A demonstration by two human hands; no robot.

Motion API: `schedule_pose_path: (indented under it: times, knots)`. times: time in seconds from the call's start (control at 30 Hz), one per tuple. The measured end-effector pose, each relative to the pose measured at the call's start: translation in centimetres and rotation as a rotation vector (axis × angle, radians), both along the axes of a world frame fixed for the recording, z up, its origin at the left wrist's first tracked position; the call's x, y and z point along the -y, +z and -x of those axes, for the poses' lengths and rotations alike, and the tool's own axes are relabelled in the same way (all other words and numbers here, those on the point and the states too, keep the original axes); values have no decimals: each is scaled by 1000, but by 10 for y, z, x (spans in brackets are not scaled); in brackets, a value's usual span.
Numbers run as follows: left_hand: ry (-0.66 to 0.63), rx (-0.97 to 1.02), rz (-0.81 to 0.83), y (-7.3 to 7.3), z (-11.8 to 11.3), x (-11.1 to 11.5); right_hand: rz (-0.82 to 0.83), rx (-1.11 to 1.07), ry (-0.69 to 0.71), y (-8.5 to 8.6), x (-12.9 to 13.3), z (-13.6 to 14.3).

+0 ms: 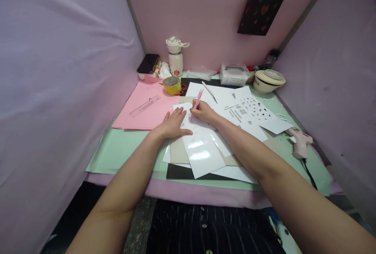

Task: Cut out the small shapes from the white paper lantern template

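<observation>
A glossy white sheet [202, 160] with small drawn or cut shapes lies slanted on top of a beige board [178, 154]. My left hand [176, 124] rests flat on the sheet's left edge, fingers spread. In my right hand [203, 111] is a pink pen [198, 98], its tip down at the upper part of the sheet. Whether the tip is a nib or a blade is too small to tell. Just beyond the right hand, a white craft knife [209, 92] lies on another paper. To the right is a white sheet with many cut-out shapes [255, 107].
Pink paper [126, 119] with a clear ruler [145, 106] lies left. Yellow tape [172, 85] and red-handled scissors [183, 89] sit behind. A bottle [175, 60], plastic box [234, 75] and bowl [268, 82] line the back. A pink glue gun [301, 143] lies right; a black lantern [263, 9] hangs above.
</observation>
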State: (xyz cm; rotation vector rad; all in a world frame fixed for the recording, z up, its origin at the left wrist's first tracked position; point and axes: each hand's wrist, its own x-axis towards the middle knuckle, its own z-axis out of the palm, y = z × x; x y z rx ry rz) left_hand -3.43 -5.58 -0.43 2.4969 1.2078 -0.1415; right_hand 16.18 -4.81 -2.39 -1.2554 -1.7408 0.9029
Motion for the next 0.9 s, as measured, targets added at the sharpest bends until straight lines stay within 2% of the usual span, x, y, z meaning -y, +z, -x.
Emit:
schedule_pose_path:
  times: [0.4,0.9]
  knots:
    - [3,-12,7,2,0,1,-3,-55,-15,-4,-2,-3]
    - [-6,7,1,-1,0,-1,0,1,17,0,1,-1]
